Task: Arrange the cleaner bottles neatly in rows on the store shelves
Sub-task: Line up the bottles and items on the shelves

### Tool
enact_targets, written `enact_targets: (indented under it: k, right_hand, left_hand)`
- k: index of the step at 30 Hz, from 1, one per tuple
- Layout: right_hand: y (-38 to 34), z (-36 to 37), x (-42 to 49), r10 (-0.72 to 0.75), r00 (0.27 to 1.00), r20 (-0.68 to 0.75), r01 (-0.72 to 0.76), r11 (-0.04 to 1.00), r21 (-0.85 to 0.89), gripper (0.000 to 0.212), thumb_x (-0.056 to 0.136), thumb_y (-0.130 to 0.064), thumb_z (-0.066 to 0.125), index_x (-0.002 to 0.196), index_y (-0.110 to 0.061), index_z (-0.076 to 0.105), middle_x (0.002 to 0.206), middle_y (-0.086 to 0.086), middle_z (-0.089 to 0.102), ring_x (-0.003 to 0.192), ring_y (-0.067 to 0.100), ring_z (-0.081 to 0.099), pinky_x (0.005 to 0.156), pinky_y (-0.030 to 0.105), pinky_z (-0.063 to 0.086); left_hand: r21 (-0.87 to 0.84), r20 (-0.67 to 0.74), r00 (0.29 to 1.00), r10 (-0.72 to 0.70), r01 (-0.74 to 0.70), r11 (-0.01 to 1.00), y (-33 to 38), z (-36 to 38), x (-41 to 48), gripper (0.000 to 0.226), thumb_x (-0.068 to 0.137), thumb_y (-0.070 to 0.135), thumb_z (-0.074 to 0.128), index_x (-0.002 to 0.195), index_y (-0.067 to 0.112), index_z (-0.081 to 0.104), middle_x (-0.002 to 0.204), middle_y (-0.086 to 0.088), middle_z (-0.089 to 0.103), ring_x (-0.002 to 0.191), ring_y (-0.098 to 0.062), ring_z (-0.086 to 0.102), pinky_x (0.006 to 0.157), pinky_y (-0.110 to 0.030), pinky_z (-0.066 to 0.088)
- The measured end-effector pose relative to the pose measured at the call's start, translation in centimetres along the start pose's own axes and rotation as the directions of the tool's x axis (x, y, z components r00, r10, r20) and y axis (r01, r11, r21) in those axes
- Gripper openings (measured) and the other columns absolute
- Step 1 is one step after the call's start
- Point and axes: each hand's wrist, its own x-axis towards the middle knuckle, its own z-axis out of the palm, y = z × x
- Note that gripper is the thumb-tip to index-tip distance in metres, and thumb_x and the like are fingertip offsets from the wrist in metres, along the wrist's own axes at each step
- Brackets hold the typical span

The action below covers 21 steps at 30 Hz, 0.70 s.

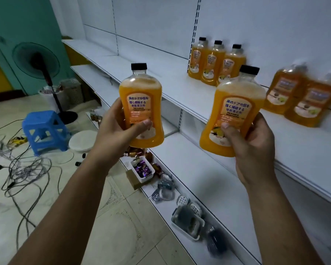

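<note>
Two blurred orange plastic bottles (284, 94) are standing at the right of the white metal shelf (180, 87); I am failing to read their labels. My left grip (118, 131) is hiding its fingers behind the left black-capped orange cleaner bottle (140, 92). My right grip (254, 144) is covering the lower label of the right black-capped orange cleaner bottle (235, 100).

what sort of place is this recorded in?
Probably a small shop mid-stocking: long white retail shelves on slotted uprights, identical orange cleaner bottles lined up on one, and the left hand and right hand each holding one more.
</note>
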Motion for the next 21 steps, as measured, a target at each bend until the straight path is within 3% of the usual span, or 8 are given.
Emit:
enact_targets:
  k: [4,12,16,19,21]
  right_hand:
    - [1.5,3.9,3.7,-0.011,0.999,-0.031,0.008,0.996,-0.089,0.06,0.081,-0.042,0.086,0.132,-0.02,0.062,0.121,-0.004,0.075,0.11,0.014,0.073,0.091,0.04,0.062]
    - [3.2,10.1,10.3,-0.066,0.959,-0.274,0.005,0.976,-0.216,0.052,0.078,-0.041,0.078,0.127,-0.029,0.062,0.12,-0.011,0.076,0.111,0.009,0.073,0.092,0.037,0.06]
    - [3.6,12.3,12.9,-0.087,0.923,-0.374,-0.033,0.953,-0.303,0.056,0.083,-0.038,0.075,0.134,-0.023,0.059,0.125,-0.009,0.074,0.112,0.006,0.071,0.094,0.035,0.06]
    - [4.4,13.3,14.3,-0.078,0.91,-0.407,-0.077,0.933,-0.352,0.055,0.081,-0.04,0.076,0.131,-0.022,0.06,0.122,-0.008,0.074,0.11,0.007,0.072,0.093,0.037,0.06]
    - [4.9,13.4,15.4,-0.06,0.905,-0.421,-0.108,0.925,-0.365,0.054,0.082,-0.039,0.078,0.131,-0.022,0.06,0.121,-0.009,0.075,0.109,0.006,0.073,0.093,0.037,0.061]
  left_hand:
    - [-0.025,0.055,0.998,-0.005,0.007,1.0,-2.7,-1.9,6.2,0.061,0.082,0.028,0.079,0.138,0.025,0.055,0.121,0.008,0.075,0.114,-0.015,0.073,0.092,-0.029,0.061]
    - [-0.08,0.229,0.972,0.045,-0.028,0.996,-8.6,-6.2,20.9,0.064,0.082,0.035,0.088,0.138,0.023,0.058,0.123,0.002,0.075,0.114,-0.019,0.073,0.094,-0.037,0.061]
    - [-0.073,0.307,0.949,0.068,-0.047,0.996,-9.9,-5.6,27.3,0.066,0.079,0.038,0.084,0.139,0.028,0.058,0.12,0.012,0.075,0.111,-0.011,0.073,0.087,-0.026,0.061]
    - [-0.076,0.37,0.926,0.077,-0.053,0.996,-11.0,-3.8,31.2,0.073,0.076,0.04,0.085,0.142,0.029,0.056,0.124,0.011,0.074,0.113,-0.011,0.072,0.089,-0.03,0.061]
    - [-0.075,0.399,0.914,0.077,-0.051,0.996,-11.6,-2.4,33.2,0.078,0.073,0.042,0.086,0.143,0.03,0.054,0.125,0.012,0.073,0.112,-0.007,0.072,0.086,-0.025,0.061]
